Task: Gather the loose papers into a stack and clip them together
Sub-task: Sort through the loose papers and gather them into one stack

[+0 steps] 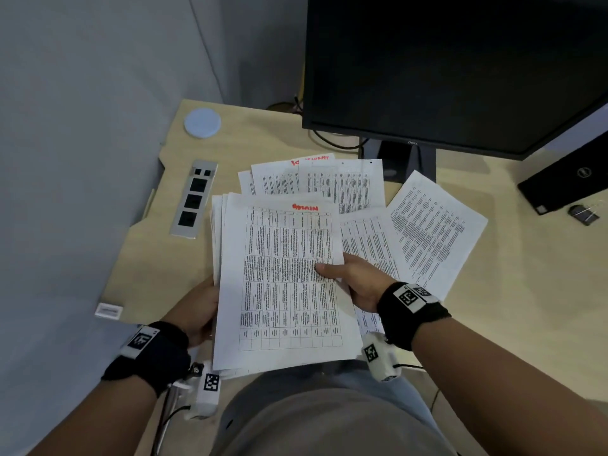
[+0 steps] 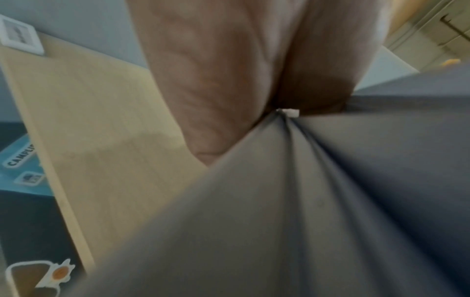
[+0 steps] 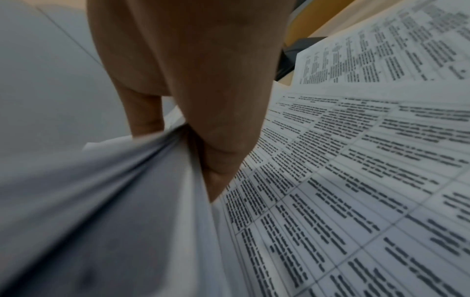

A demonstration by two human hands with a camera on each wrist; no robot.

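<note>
A stack of printed sheets (image 1: 283,278) with a table and red writing on top is held above the desk's front edge. My left hand (image 1: 200,311) grips its left edge, fingers hidden beneath. My right hand (image 1: 348,278) pinches its right edge, thumb on top; the right wrist view shows the stack (image 3: 127,191) squeezed in my right hand (image 3: 198,112). In the left wrist view my left hand (image 2: 229,80) clamps the sheets' shaded underside (image 2: 279,201). Several loose papers (image 1: 329,182) lie fanned on the desk behind, with one angled sheet (image 1: 434,232) at the right. A black binder clip (image 1: 584,213) lies far right.
A dark monitor (image 1: 454,67) on its stand fills the back of the wooden desk (image 1: 148,258). A silver socket strip (image 1: 194,199) and a round white disc (image 1: 202,122) sit at the left. A black device (image 1: 566,182) stands at the right. A grey partition borders the left.
</note>
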